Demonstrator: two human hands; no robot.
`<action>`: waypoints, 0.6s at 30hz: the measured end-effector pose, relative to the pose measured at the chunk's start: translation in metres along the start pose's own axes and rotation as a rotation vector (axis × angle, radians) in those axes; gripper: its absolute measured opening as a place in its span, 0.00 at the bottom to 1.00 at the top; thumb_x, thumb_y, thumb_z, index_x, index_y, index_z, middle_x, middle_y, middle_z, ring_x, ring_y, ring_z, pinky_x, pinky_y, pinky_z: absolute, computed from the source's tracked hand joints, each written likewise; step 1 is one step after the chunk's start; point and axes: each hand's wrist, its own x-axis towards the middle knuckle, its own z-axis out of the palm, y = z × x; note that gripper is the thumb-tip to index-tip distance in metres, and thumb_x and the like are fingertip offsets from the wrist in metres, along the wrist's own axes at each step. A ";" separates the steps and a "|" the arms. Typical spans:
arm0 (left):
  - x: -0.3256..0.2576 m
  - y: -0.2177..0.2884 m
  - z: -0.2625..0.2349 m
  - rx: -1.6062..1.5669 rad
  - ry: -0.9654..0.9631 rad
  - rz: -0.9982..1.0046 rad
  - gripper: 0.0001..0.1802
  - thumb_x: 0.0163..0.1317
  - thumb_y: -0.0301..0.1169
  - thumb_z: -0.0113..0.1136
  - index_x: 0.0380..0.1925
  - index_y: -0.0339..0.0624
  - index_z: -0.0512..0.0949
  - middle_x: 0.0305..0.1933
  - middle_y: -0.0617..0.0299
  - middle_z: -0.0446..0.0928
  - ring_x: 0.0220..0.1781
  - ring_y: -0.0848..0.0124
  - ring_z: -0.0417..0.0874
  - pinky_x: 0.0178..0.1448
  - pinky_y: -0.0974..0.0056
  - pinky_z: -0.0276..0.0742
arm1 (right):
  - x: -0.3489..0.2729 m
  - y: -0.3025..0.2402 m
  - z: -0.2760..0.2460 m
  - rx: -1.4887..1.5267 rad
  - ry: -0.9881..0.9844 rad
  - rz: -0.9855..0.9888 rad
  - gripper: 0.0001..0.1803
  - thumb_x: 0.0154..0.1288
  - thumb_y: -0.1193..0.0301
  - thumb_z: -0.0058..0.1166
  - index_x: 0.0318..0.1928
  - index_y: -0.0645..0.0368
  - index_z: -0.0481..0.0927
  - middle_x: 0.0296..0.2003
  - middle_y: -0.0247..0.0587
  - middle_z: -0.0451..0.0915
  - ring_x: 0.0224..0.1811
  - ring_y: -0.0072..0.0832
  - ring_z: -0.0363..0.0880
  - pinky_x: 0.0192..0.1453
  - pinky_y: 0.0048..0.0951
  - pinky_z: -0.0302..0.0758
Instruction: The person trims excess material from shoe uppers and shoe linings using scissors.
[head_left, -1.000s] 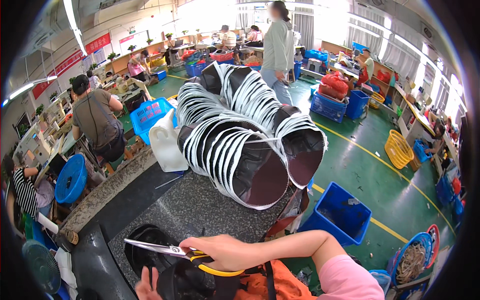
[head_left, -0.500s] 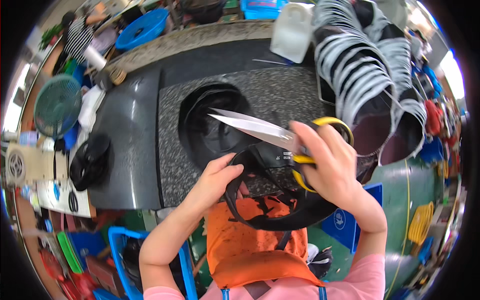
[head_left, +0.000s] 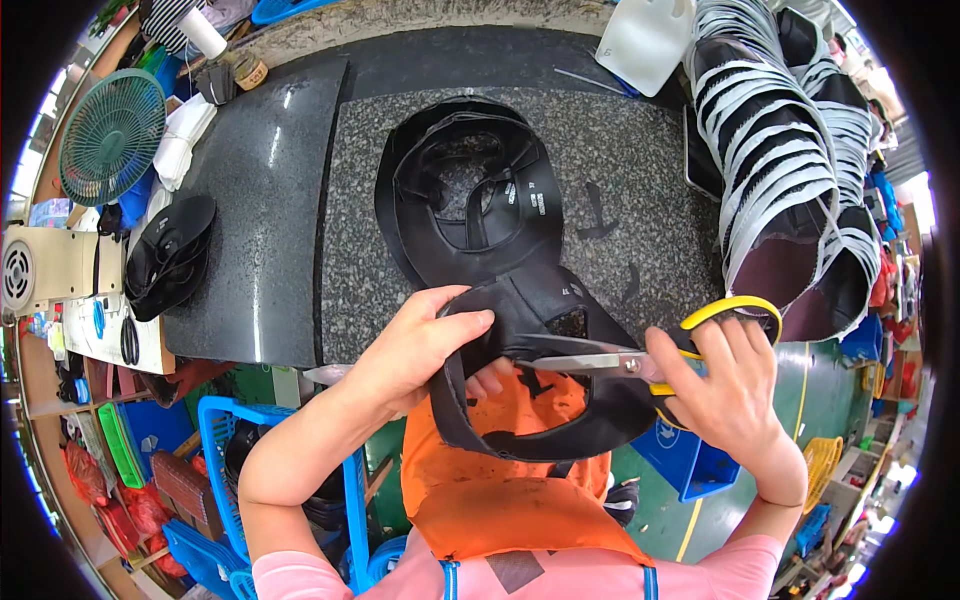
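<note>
My left hand (head_left: 410,350) grips a black shoe upper (head_left: 620,405) at its left side, thumb on top and some fingertips showing through the opening below. My right hand (head_left: 725,385) is closed round the yellow-and-black handles of a pair of scissors (head_left: 600,363). The scissor blades point left, slightly apart, across the opening of this upper; whether they touch its edge I cannot tell. Just beyond, another black upper (head_left: 420,250) lies on the speckled stone slab (head_left: 660,150), its near edge meeting the held one. Dark scraps (head_left: 598,212) lie on the slab.
Stacked black uppers with pale edges (head_left: 765,170) stand at the right, beside a white plastic container (head_left: 645,40). More black uppers (head_left: 170,255) lie on the dark board (head_left: 250,210) at left, near a green fan (head_left: 113,137). An orange apron (head_left: 530,515) covers my lap.
The scissors have come down from above the slab to the held upper's opening. That upper is now spread flatter, and the view has shifted so the slab's upper shows fully.
</note>
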 end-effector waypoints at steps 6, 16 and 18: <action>0.000 0.001 -0.008 -0.119 -0.055 0.000 0.20 0.65 0.32 0.58 0.53 0.33 0.71 0.34 0.51 0.82 0.20 0.68 0.82 0.21 0.67 0.78 | -0.003 0.007 0.002 0.048 0.007 -0.015 0.21 0.45 0.63 0.63 0.44 0.51 0.84 0.25 0.32 0.62 0.25 0.29 0.68 0.27 0.30 0.62; -0.009 -0.008 0.002 -0.286 -0.027 0.049 0.21 0.64 0.30 0.60 0.55 0.34 0.70 0.37 0.54 0.81 0.21 0.68 0.81 0.23 0.66 0.77 | -0.017 0.001 0.000 0.087 -0.053 0.042 0.32 0.36 0.68 0.62 0.51 0.53 0.83 0.26 0.34 0.63 0.24 0.29 0.69 0.26 0.31 0.64; -0.009 -0.006 0.002 -0.289 -0.049 0.054 0.20 0.64 0.30 0.60 0.54 0.34 0.71 0.37 0.55 0.81 0.21 0.69 0.81 0.22 0.67 0.77 | -0.018 0.002 0.001 0.164 -0.050 0.049 0.33 0.34 0.67 0.63 0.51 0.54 0.83 0.26 0.34 0.63 0.24 0.29 0.69 0.26 0.31 0.65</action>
